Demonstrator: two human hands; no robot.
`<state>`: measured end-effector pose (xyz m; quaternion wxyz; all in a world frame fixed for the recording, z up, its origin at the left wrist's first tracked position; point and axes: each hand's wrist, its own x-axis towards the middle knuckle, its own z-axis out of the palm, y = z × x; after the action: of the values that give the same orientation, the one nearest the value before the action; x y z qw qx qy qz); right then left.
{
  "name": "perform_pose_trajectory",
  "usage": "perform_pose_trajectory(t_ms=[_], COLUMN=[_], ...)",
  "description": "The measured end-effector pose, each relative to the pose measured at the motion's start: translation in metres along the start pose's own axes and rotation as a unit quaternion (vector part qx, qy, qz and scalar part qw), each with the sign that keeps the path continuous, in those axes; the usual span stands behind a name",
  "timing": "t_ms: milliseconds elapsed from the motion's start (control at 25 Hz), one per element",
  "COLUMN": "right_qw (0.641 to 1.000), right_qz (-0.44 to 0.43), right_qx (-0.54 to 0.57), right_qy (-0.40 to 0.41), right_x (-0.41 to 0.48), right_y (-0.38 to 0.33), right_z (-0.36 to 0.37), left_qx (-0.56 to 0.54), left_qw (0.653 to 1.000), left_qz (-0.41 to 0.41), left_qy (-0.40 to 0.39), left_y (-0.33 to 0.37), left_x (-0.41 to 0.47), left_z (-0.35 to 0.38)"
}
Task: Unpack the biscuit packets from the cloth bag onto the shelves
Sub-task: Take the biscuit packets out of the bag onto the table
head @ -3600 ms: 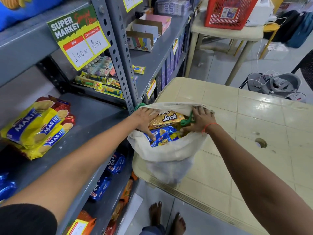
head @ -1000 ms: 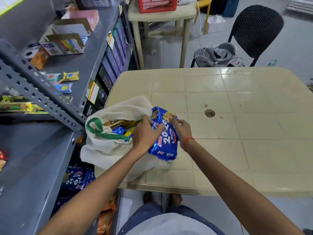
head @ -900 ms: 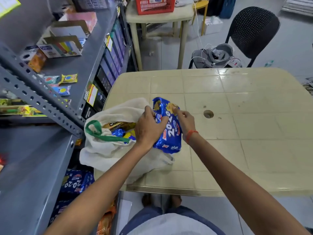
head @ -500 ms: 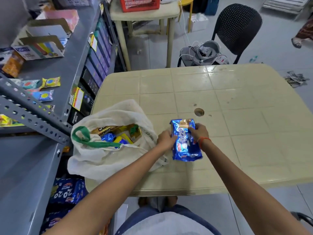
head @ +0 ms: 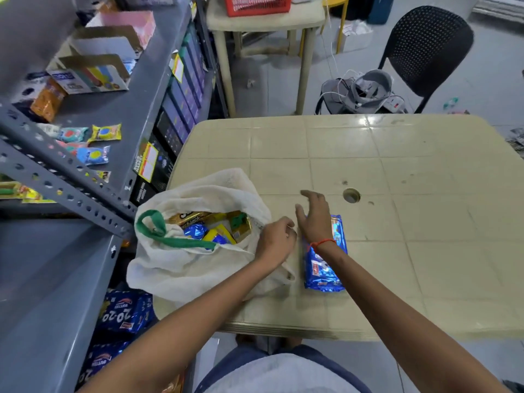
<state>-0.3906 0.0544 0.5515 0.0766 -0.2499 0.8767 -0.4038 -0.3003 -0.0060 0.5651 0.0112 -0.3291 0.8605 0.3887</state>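
Soft, even indoor light with faint shadows. A small white glare sits on the far edge of the table (head: pixel 365 120). Wide-angle lens bends the edges; the shelves (head: pixel 42 279) look blurred.

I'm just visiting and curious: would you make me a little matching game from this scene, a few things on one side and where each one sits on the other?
Things:
1. blue packet
2. gold packet
3. red basket
4. black chair

Places:
A. on the far small table
B. on the floor beyond the big table
C. inside the cloth bag
D. flat on the big table, beside the bag

Pairs: 1-D, 2-C, 3-A, 4-B
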Motion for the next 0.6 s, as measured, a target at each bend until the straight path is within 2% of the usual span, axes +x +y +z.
perform_pose_trajectory(t_ms=[80,160,240,280,360,400,480,560,600], right_qw=[0.992,0.976,0.954,0.943,0.915,0.896,0.860,0.837,0.826], right_qz=[-0.072,-0.109,-0.152,-0.189,-0.273,-0.288,-0.252,-0.216,-0.209], right_qx=[0.105,0.126,0.046,-0.023,-0.183,-0.248,-0.350,-0.395,-0.410], right_qy=[-0.024,-0.141,-0.255,-0.274,-0.235,-0.228,-0.271,-0.310,-0.326], right_x=[0.003,0.004,0.001,0.002,0.013,0.022,0.038,0.057,0.067], right_y=[-0.049,-0.085,-0.103,-0.108,-0.110,-0.109,-0.107,-0.104,-0.106], right_z=[0.013,0.031,0.053,0.068,0.093,0.102,0.105,0.104,0.103], left_qx=[0.075,0.134,0.188,0.233,0.313,0.329,0.347,0.408,0.429], left_qw=[0.993,0.983,0.975,0.965,0.941,0.937,0.934,0.895,0.877], left_qz=[0.023,0.005,0.000,0.014,0.015,-0.009,-0.080,-0.156,-0.184], left_qy=[0.087,0.122,0.119,0.124,0.132,0.115,0.021,-0.086,-0.114], left_y=[-0.018,-0.049,-0.082,-0.099,-0.126,-0.135,-0.148,-0.158,-0.163], left_x=[-0.002,-0.002,-0.004,-0.005,-0.009,-0.012,-0.019,-0.024,-0.027], left_z=[-0.042,-0.080,-0.108,-0.120,-0.144,-0.155,-0.170,-0.181,-0.185])
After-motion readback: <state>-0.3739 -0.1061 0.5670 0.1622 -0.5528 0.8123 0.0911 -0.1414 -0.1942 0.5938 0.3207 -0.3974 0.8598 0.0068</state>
